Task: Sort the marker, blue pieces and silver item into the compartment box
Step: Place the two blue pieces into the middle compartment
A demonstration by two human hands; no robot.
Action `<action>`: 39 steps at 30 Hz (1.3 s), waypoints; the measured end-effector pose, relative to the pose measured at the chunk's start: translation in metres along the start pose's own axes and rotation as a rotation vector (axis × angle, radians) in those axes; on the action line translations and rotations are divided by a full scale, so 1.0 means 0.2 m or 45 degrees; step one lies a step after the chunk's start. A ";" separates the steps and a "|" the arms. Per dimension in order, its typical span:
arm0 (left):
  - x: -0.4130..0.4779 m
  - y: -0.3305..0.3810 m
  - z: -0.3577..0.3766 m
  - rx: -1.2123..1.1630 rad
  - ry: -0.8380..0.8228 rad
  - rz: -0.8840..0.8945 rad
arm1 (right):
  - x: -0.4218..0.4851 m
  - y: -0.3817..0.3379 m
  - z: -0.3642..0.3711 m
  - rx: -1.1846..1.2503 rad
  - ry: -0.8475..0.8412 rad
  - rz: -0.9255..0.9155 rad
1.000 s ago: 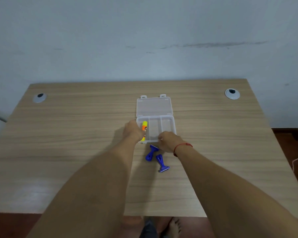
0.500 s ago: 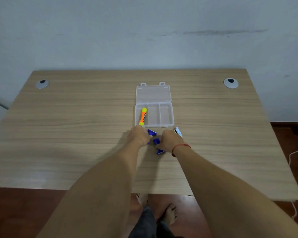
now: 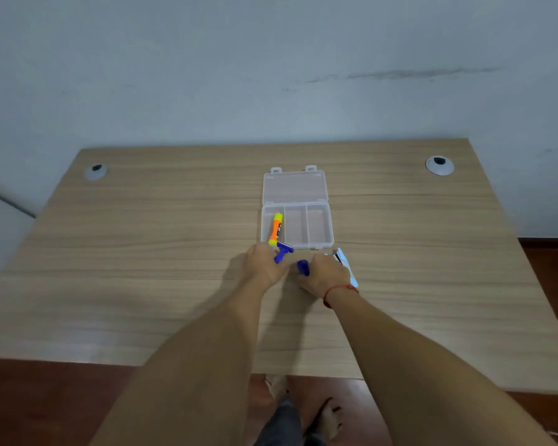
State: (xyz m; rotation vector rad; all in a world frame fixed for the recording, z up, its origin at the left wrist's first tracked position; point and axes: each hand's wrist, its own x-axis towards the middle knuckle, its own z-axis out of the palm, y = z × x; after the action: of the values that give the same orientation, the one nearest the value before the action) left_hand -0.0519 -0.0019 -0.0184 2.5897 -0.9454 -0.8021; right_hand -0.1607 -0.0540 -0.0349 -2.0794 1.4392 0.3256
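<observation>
Two blue pieces are now lifted, one in each hand, just in front of the compartment box (image 3: 297, 225).

Left hand (image 3: 263, 263) pinches a T-shaped blue piece (image 3: 283, 251); right hand (image 3: 324, 273) closes around the other blue piece (image 3: 303, 267). A second ago both lay on the desk (image 3: 142, 252). The marker (image 3: 276, 229) lies in the box's left compartment, and the silver item (image 3: 343, 262) sits by the box's front right corner, so I judge sorting is about one third done.

light wooden desk (image 3: 142, 252) stood against grey wall (image 3: 207, 75) | two round grey cable grommets (image 3: 95, 171) (image 3: 439, 164) sat at far corners
</observation>
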 end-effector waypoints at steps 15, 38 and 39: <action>0.48 0.24 -0.08 -0.174 -0.053 -0.031 | 0.30 -0.12 -0.29 0.278 0.036 0.141; 0.61 0.23 -0.04 -0.161 -0.057 -0.058 | 0.44 -0.18 -0.25 0.247 0.087 0.176; 0.61 0.22 -0.05 -0.163 -0.053 -0.057 | 0.44 -0.18 -0.25 0.259 0.102 0.175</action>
State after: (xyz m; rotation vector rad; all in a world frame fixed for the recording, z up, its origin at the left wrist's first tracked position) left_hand 0.0084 -0.1148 -0.0411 2.5006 -0.8219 -0.9010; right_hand -0.0993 -0.1423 -0.0269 -1.8547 1.5964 0.1435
